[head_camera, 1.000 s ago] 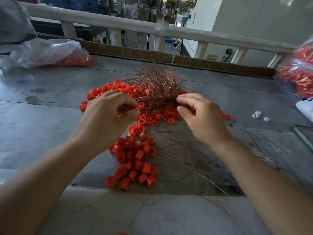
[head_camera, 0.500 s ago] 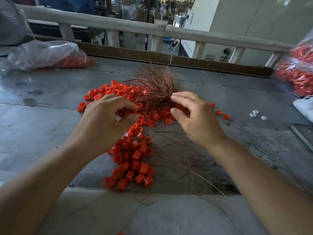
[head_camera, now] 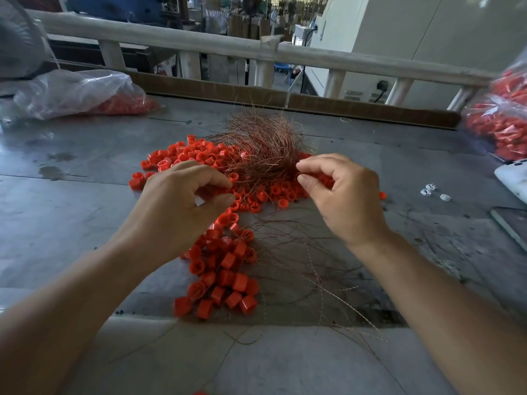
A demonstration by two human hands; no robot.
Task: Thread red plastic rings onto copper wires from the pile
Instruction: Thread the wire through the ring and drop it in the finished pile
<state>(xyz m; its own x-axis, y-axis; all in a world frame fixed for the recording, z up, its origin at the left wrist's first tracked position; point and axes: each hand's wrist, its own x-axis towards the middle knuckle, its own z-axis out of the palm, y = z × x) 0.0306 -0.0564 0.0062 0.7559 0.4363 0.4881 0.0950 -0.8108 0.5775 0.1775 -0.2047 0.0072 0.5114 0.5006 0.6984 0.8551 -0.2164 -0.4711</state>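
So the left hand (head_camera: 182,206) and right hand (head_camera: 345,201) curl fingers beside the copper wire tuft (head_camera: 265,149) at 12 o'clock; grip unclear. Red rings (head_camera: 222,269) sprawl centre, open tabletop (head_camera: 71,212) toward 9.

Loose red plastic rings (head_camera: 182,155), short open cylinders pointing every way, lie scattered in a wide patch on the table (head_camera: 71,212). A bushy tangle of thin copper wires (head_camera: 262,143) sits on the patch's right part. Nearer, a bunched clump of rings (head_camera: 225,277) lies tight together, with stray copper strands (head_camera: 310,269) fanned out just beside it.
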